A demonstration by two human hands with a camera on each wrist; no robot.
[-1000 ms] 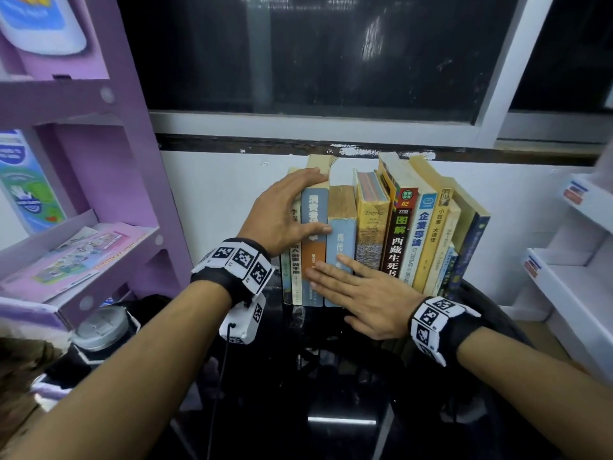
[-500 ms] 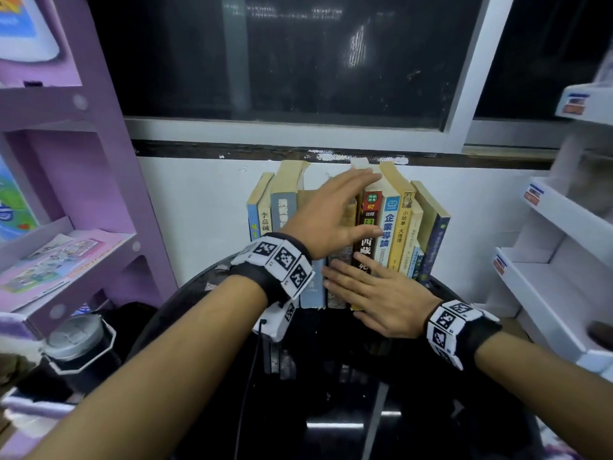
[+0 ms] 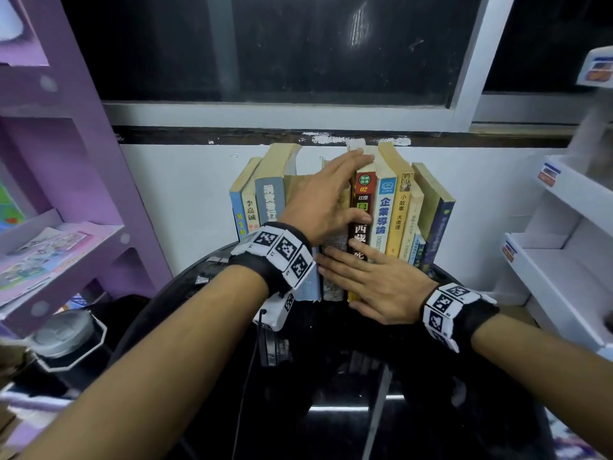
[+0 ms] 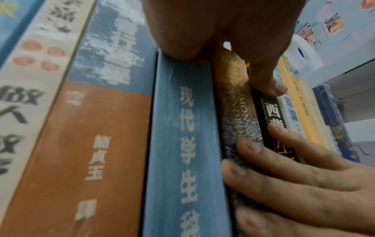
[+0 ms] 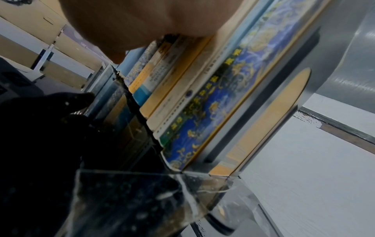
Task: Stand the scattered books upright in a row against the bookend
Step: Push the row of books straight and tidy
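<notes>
A row of books stands upright on a round black glass table, spines toward me. My left hand lies over the middle books, its fingers reaching straight across their tops and its thumb pressing the black-spined book. My right hand lies flat against the lower spines, fingers straight on the gold-brown book beside the blue book. A clear bookend stands against the dark blue patterned book at the row's right end.
A white wall and a dark window are behind the books. A purple shelf unit stands at the left, a white shelf unit at the right. A lidded container sits low on the left.
My left hand has slid right, from the books at the left end to the middle of the row. The right hand has stayed on the lower spines. The view has shifted.
</notes>
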